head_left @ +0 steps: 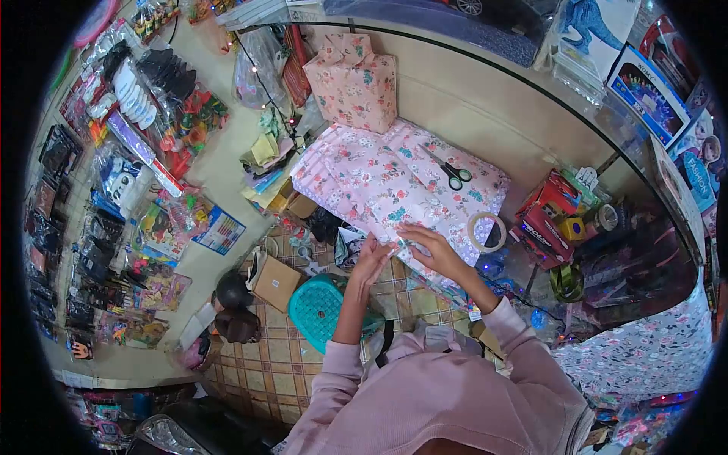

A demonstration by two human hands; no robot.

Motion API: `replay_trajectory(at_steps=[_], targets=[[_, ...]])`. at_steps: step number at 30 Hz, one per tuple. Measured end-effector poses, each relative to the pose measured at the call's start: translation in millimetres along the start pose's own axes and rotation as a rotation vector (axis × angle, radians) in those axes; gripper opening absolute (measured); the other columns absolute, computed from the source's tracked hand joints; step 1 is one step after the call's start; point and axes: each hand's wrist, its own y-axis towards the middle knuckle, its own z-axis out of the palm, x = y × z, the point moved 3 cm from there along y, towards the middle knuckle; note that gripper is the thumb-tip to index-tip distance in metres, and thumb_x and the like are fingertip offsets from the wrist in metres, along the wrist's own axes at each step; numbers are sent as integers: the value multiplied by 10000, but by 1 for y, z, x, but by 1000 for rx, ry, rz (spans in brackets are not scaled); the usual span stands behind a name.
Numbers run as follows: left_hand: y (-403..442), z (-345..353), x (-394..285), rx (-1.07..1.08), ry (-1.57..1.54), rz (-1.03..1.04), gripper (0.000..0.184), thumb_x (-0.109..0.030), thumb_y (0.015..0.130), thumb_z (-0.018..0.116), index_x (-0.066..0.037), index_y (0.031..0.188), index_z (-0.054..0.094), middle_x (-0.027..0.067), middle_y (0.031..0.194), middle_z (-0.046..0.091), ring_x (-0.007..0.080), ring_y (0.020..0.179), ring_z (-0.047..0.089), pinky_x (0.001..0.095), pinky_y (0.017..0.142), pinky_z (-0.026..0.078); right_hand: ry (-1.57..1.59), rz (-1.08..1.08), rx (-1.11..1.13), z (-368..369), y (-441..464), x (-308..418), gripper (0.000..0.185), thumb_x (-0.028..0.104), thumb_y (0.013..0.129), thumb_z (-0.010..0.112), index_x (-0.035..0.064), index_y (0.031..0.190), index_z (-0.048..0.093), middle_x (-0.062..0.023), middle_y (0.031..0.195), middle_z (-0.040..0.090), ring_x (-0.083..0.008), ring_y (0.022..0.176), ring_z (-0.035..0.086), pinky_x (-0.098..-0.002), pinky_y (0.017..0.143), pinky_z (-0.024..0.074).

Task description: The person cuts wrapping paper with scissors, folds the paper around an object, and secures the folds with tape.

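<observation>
Pink floral wrapping paper (364, 171) lies spread over the work surface in front of me. My left hand (370, 262) is closed in a pinch at the paper's near edge. Close beside it, my right hand (432, 252) rests on the paper near that edge with its fingers stretched out. Scissors with dark green handles (453, 176) lie on the paper farther back. A roll of tape (486, 232) lies flat to the right of my right hand.
Behind the paper stands a floral-wrapped box (353, 82). A teal plastic stool (318, 311) and a cardboard box (277, 284) are on the floor at left. Red boxes (544, 231) stand at right. Packaged goods (136, 174) hang along the left wall.
</observation>
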Motion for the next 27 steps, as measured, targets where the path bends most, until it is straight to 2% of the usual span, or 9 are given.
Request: replay_trajectory(at_steps=[7, 10, 15, 21, 25, 27], targets=[[-3, 10, -2, -74, -118, -33, 552, 54, 875, 549, -6, 1366, 306, 130, 1293, 474, 217, 1206, 477, 371, 1028, 417, -173, -73, -3, 16, -6, -9, 389, -32, 818, 538, 5, 1202, 580, -180, 1308, 519, -301, 1249, 472, -392, 1055, 380], [3, 0, 5, 2, -148, 5, 524, 36, 885, 552, -9, 1353, 321, 124, 1295, 474, 210, 1199, 481, 367, 1023, 418, -200, -54, 2, 19, -8, -6, 411, -50, 816, 524, 5, 1220, 570, -183, 1319, 508, -304, 1254, 465, -389, 1072, 366], [5, 3, 2, -38, 47, -17, 491, -3, 887, 581, -6, 1325, 359, 113, 1269, 508, 200, 1157, 517, 349, 1002, 434, -244, -67, 39, 20, -10, -1, 411, -52, 812, 521, -1, 1217, 569, -195, 1319, 502, -303, 1255, 464, -389, 1071, 368], [6, -4, 0, -42, 159, -71, 519, 14, 870, 589, 12, 1331, 352, 106, 1238, 535, 186, 1119, 548, 316, 958, 470, -113, -25, 177, 4, -14, -22, 386, 38, 778, 605, 63, 1163, 612, -141, 1280, 549, -300, 1169, 531, -389, 982, 425], [3, -4, -7, -62, 163, -115, 526, 15, 867, 591, -15, 1344, 372, 67, 1235, 547, 147, 1089, 547, 268, 900, 455, -354, -143, -54, -27, -14, 4, 330, 100, 763, 667, 98, 1093, 650, -74, 1163, 580, -253, 1110, 523, -401, 960, 378], [2, 1, -13, 2, 151, -99, 538, 10, 870, 588, -13, 1357, 360, 62, 1248, 540, 144, 1094, 538, 269, 902, 448, -391, -169, -70, -28, -17, -2, 319, 83, 756, 660, 90, 1075, 656, -77, 1114, 598, -253, 1070, 547, -391, 924, 410]])
